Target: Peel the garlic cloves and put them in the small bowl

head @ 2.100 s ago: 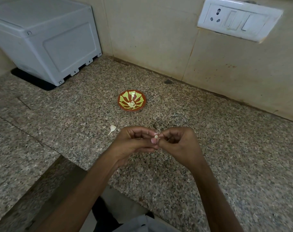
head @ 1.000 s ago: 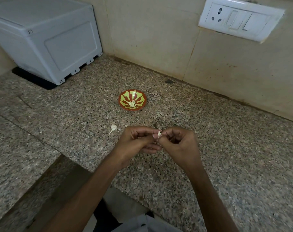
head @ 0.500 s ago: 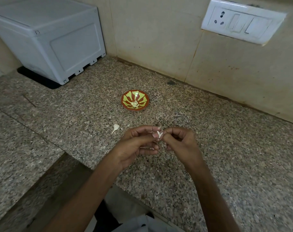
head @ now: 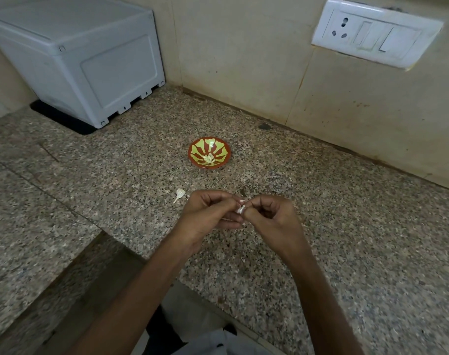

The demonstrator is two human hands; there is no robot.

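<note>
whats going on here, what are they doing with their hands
A person is peeling a garlic clove, pinching it between the left hand and right hand just above the granite counter. The small bowl beyond the hands holds several peeled cloves. A stem scrap lies on the counter just left of the hands.

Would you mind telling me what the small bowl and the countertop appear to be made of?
The small bowl looks like glazed ceramic or painted clay: glossy highlights on its red and yellow-green pattern. The countertop appears to be granite: speckled grey, pink and black grain, faint sheen.
</note>
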